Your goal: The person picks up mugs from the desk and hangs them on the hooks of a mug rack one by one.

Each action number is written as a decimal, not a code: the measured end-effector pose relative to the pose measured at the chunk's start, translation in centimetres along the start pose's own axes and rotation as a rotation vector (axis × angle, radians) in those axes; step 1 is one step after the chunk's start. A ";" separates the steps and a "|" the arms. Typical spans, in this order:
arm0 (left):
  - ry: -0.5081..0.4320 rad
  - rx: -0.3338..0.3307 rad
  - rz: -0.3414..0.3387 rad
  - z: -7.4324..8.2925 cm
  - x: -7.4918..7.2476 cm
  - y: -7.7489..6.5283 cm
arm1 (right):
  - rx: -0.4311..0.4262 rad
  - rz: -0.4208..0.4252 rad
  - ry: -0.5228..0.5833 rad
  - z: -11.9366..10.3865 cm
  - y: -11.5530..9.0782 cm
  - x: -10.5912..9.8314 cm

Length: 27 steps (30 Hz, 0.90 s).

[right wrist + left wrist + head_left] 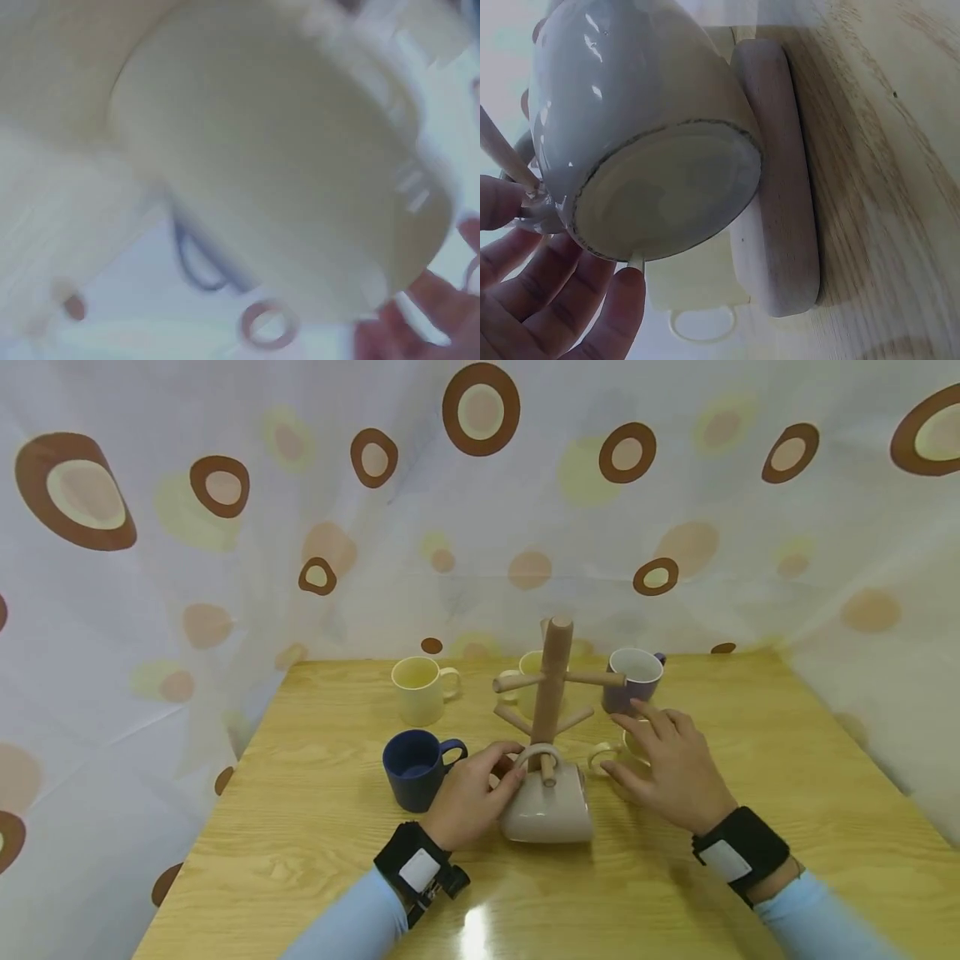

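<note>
Pale grey mug: (551,814) at the front of the wooden rack (551,689), tipped on its side, handle up. Handle looks looped over the lower front peg (548,771); can't tell if the body also touches the bench (315,835).
Left hand: (467,795) thumb and fingertips pinch that handle, just beside the peg.
Right hand: (672,768) fingers spread and slightly bent, thumb well apart from them, over the right yellow mug (634,747). No grip that I can see; contact unclear.
Right yellow mug: near the rack's right side, handle toward it, body partly hidden by the hand.
Handling: looks like glazed ceramic. Stiff, middling weight, slick on the body, likely to chip if knocked on wood.
Best hold: side of the handle, fingertips clear of the peg; a palm under the belly would stop it swinging.
Other mugs: blue mug (415,781) upright by the left hand, left yellow mug (420,700) upright behind it, rear yellow mug (528,703) behind the rack, purple mug (618,697) rear right.
</note>
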<state>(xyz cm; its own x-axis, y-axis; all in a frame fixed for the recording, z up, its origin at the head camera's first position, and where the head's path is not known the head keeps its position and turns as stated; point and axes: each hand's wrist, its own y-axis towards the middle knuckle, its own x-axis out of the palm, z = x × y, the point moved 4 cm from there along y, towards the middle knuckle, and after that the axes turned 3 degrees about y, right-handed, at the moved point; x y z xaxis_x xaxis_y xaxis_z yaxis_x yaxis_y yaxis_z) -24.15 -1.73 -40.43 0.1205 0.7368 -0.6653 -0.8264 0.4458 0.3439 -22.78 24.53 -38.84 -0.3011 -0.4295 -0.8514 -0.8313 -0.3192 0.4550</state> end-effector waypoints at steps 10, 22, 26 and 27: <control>0.011 -0.002 -0.007 -0.1 0.1 -0.5 | 0.210 -0.269 0.087 4.7 1.3 2.2; 0.032 0.042 0.000 0.1 0.2 -0.8 | 0.163 0.228 0.378 0.9 1.9 3.0; 0.072 0.023 0.020 0.4 -0.5 -1.3 | 0.083 0.206 0.380 0.1 1.7 3.5; 0.101 0.034 0.039 0.5 -0.8 -1.5 | 0.078 0.198 0.391 0.0 1.6 3.6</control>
<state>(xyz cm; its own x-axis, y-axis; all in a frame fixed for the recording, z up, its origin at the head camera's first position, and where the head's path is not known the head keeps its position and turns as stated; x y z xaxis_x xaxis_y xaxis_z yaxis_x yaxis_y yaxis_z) -22.76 -2.71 -40.08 0.0308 0.6995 -0.7140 -0.8099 0.4361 0.3923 -25.25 22.49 -41.21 -0.2709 -0.7681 -0.5802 -0.8127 -0.1405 0.5654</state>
